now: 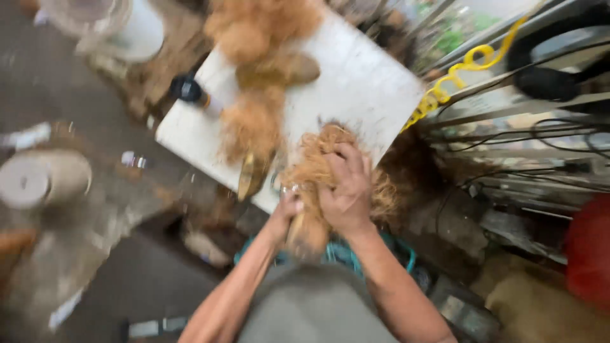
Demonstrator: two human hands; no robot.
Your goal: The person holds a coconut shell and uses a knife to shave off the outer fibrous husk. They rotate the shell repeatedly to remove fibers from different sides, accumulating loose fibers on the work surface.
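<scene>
A fibrous brown coconut husk (314, 168) sits at the near edge of a white board (362, 82). My right hand (346, 187) grips the husk from above, fingers dug into the fibres. My left hand (287, 213) holds the lower left part of the same husk, close beside the right hand. The frame is blurred, so what lies under the husk is unclear. More husk pieces (260, 95) lie piled on the board's far side.
A dark bottle (189, 89) lies at the board's left edge. A white bucket (124, 25) stands top left, a pale round object (38, 178) at left. Yellow coiled cord (457, 73), black cables and metal racks (527, 121) fill the right. A teal rim (343, 254) shows below my hands.
</scene>
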